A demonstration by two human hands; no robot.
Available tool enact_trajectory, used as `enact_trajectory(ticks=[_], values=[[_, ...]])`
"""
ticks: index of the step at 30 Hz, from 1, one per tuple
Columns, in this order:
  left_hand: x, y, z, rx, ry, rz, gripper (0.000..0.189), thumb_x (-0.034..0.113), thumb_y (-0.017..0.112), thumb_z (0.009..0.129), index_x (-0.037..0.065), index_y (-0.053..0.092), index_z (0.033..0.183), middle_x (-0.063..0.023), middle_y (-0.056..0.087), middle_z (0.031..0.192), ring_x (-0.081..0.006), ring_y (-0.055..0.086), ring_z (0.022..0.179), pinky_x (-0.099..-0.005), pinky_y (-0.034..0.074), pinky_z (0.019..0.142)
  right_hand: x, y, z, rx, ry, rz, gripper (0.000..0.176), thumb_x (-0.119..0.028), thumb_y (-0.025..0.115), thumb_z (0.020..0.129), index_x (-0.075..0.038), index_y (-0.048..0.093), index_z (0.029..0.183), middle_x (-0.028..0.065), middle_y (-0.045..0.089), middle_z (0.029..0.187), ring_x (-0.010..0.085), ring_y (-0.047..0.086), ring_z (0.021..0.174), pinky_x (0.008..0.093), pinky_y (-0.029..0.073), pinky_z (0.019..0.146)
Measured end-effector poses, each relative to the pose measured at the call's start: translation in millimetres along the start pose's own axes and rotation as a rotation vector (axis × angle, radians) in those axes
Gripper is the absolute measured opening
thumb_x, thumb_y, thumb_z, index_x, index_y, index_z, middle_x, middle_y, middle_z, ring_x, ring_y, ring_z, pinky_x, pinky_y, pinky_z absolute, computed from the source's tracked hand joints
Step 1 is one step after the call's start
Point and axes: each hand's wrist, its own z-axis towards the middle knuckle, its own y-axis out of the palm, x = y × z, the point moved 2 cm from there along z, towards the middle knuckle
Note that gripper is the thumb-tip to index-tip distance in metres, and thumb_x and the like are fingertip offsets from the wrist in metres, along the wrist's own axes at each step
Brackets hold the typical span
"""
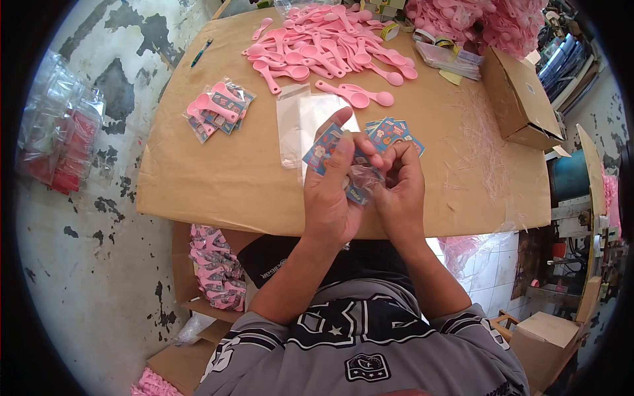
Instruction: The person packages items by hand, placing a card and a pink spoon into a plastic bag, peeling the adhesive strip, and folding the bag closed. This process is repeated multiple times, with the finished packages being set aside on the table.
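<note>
My left hand grips a blue printed card with its thumb across the front. Fingers of my right hand pinch the clear plastic bag around the card's lower end. Just behind my right hand lie several more blue cards in a loose stack. Flat clear bags rest on the table beyond my left hand. Two pink measuring spoons lie just past my fingertips, in front of a large heap of pink spoons.
Bagged spoons with cards sit at the table's left, near a pen. A cardboard box stands at the right edge. Full pink sacks are behind. Below the table, a box holds packed spoons.
</note>
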Motion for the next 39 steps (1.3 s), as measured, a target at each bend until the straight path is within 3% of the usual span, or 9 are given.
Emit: enact_trajectory(ticks=[12, 15, 18, 21, 27, 30, 33, 36, 39], values=[[9, 3, -2, 0.044, 0.022, 0.101, 0.046, 0.024, 0.053, 0.112, 0.002, 0.04, 0.149, -0.0067, 0.06, 0.103, -0.0148, 0.063, 0.093, -0.033, 0.059, 0.087, -6, 6, -2, -0.078, 0.098, 0.116, 0.049, -0.007, 0.085, 0.086, -0.006, 0.05, 0.121, 0.0001, 0.056, 0.101, 0.0085, 0.054, 0.088, 0.0241, 0.046, 0.077], [15, 1, 0, 0.117, -0.017, 0.076, 0.042, 0.023, 0.055, 0.111, 0.001, 0.043, 0.145, -0.0049, 0.062, 0.097, -0.0131, 0.065, 0.089, -0.0299, 0.058, 0.082, -29, 7, -4, 0.023, -0.386, -0.381, 0.052, -0.002, 0.085, 0.08, -0.007, 0.059, 0.125, 0.0027, 0.058, 0.101, 0.0129, 0.055, 0.085, 0.0261, 0.046, 0.071], [20, -11, 2, 0.233, -0.047, 0.048, 0.041, 0.028, 0.056, 0.111, 0.003, 0.047, 0.141, -0.0038, 0.062, 0.095, -0.0128, 0.064, 0.086, -0.0317, 0.057, 0.083, -42, -1, -2, -0.177, -0.824, -0.654, 0.046, 0.001, 0.084, 0.075, -0.01, 0.072, 0.118, 0.0047, 0.061, 0.104, 0.0173, 0.057, 0.084, 0.0291, 0.047, 0.066], [32, -40, 8, 0.317, -0.017, -0.131, 0.037, 0.031, 0.058, 0.11, 0.004, 0.053, 0.136, -0.0033, 0.063, 0.094, -0.0127, 0.063, 0.084, -0.0343, 0.057, 0.085, -53, -12, 0, -0.357, -0.872, -0.695, 0.023, -0.001, 0.083, 0.077, -0.009, 0.078, 0.099, 0.0072, 0.067, 0.102, 0.022, 0.062, 0.088, 0.0331, 0.05, 0.065], [59, -55, 9, 0.378, 0.144, -0.066, 0.04, 0.034, 0.063, 0.107, 0.004, 0.056, 0.133, -0.0054, 0.065, 0.098, -0.0154, 0.065, 0.088, -0.039, 0.058, 0.094, -65, -33, 89, -0.254, -0.76, -0.868, 0.024, -0.006, 0.074, 0.087, -0.007, 0.074, 0.111, 0.0108, 0.071, 0.107, 0.0309, 0.067, 0.103, 0.0422, 0.052, 0.086], [58, -33, 2, 0.372, 0.137, 0.008, 0.044, 0.034, 0.062, 0.107, 0.002, 0.054, 0.137, -0.0085, 0.065, 0.104, -0.0175, 0.065, 0.094, -0.0406, 0.057, 0.101, -27, -40, 147, -0.432, -0.706, -1.073, 0.027, -0.009, 0.073, 0.089, -0.006, 0.072, 0.115, 0.0117, 0.072, 0.11, 0.0337, 0.067, 0.105, 0.0418, 0.052, 0.091], [55, -18, -2, 0.383, 0.162, 0.115, 0.048, 0.036, 0.061, 0.108, 0.002, 0.052, 0.14, -0.0091, 0.066, 0.108, -0.018, 0.065, 0.098, -0.0447, 0.055, 0.107, 1, -25, 177, -0.559, -0.837, -1.003, 0.03, -0.006, 0.071, 0.089, -0.007, 0.07, 0.119, 0.0118, 0.071, 0.11, 0.0332, 0.066, 0.104, 0.0426, 0.052, 0.091], [55, -25, -4, 0.356, 0.219, 0.157, 0.049, 0.037, 0.06, 0.108, 0.003, 0.051, 0.142, -0.0087, 0.066, 0.109, -0.0174, 0.065, 0.099, -0.0466, 0.053, 0.111, 12, -9, 188, -0.688, -0.597, -1.144, 0.036, -0.008, 0.071, 0.089, -0.009, 0.067, 0.125, 0.0119, 0.069, 0.106, 0.0316, 0.066, 0.103, 0.0434, 0.051, 0.092], [54, -33, -4, 0.326, 0.248, 0.146, 0.048, 0.037, 0.06, 0.108, 0.004, 0.052, 0.141, -0.0074, 0.066, 0.106, -0.0164, 0.065, 0.097, -0.0462, 0.053, 0.111, 23, -4, 196, -0.697, -0.657, -1.085, 0.038, -0.01, 0.073, 0.088, -0.009, 0.066, 0.125, 0.012, 0.069, 0.102, 0.0299, 0.067, 0.101, 0.0425, 0.051, 0.089]])
